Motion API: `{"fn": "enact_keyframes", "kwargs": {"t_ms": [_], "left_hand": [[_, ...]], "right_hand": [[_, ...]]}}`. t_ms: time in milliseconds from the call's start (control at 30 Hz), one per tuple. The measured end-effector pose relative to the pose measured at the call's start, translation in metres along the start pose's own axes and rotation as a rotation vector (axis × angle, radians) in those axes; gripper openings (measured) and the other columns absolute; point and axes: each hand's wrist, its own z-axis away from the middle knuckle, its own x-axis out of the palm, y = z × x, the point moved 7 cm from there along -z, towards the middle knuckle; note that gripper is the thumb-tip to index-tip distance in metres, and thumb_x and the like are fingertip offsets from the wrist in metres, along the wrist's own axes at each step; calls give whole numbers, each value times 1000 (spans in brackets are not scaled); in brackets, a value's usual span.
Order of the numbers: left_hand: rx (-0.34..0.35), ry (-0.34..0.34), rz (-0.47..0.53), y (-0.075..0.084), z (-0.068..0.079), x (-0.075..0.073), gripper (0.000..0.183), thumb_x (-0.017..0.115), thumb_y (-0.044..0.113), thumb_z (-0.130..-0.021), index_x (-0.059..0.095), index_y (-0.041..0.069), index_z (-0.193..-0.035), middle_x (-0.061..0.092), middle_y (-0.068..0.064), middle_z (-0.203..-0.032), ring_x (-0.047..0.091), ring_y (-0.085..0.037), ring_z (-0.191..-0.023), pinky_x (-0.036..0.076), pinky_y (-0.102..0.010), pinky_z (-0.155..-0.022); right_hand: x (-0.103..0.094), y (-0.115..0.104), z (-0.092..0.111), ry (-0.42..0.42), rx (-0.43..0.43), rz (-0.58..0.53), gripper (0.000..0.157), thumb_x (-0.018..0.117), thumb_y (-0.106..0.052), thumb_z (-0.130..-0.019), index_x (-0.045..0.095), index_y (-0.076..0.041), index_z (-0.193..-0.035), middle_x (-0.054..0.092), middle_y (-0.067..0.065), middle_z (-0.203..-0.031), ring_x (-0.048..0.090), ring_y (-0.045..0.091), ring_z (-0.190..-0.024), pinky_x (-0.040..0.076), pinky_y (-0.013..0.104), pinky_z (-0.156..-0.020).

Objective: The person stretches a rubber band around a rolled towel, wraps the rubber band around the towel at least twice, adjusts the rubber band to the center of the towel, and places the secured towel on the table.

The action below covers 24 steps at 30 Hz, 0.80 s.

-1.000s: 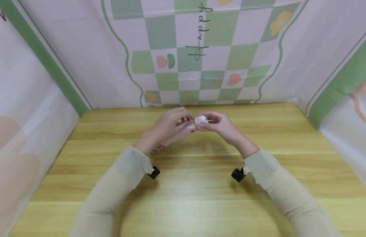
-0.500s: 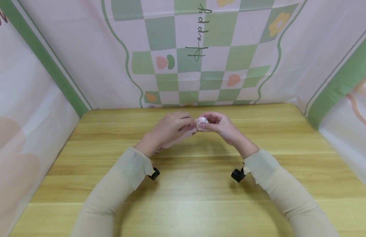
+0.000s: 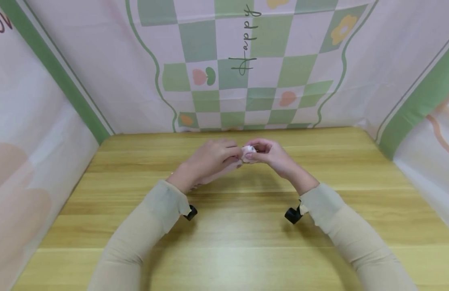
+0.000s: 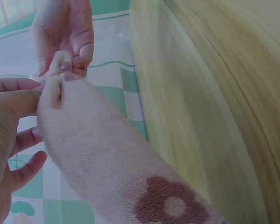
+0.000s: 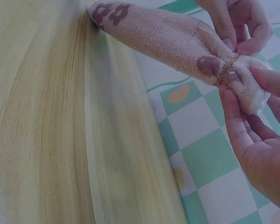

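pinching the rolled towel [image 5: 177, 45] beside its band [image 5: 227, 69] with left grip [image 3: 207, 160], right grip [image 3: 275, 159] holding its gathered end [image 5: 250, 89], likely light, soft, non-slip, best held near that band.

A wood-grain worktop [image 3: 239, 226] lay beneath the left grip [image 3: 210, 159] and right grip [image 3: 277, 157], a soft glare [image 3: 226, 262] on its near part. Beyond both hung a green-and-white checked fabric backdrop [image 3: 268, 36] lettered "Happy"; pale, green-banded fabric walls [image 3: 35, 105] flanked them on either side.
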Motion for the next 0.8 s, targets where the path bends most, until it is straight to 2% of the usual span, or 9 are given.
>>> {"fn": "enact_keyframes", "kwargs": {"t_ms": [433,633,800], "left_hand": [[17,42,47,2,0,-3,6,71,7,-97,74,6,-102,73,-4,-98,68,-18,-84,56,-28,-75],[-10,15,63,1,-1,-3,7,70,7,-98,75,7,-103,73,-3,-97,68,-17,-85,55,-27,-77],[-37,-40,3,0,-2,0,9,68,11,-100,75,11,-105,72,0,-97,67,-16,-84,54,-28,-73]], "right_hand": [[0,-2,0,-5,9,-5,35,60,2,-100,52,16,-131,67,7,-107,65,16,-98,57,29,-87],[0,-2,2,-6,17,-7,35,61,1,-100,53,16,-130,67,7,-107,66,16,-98,57,29,-88],[1,-1,2,-9,10,-8,34,61,1,-100,53,16,-129,68,7,-106,66,17,-97,57,30,-88]]}}
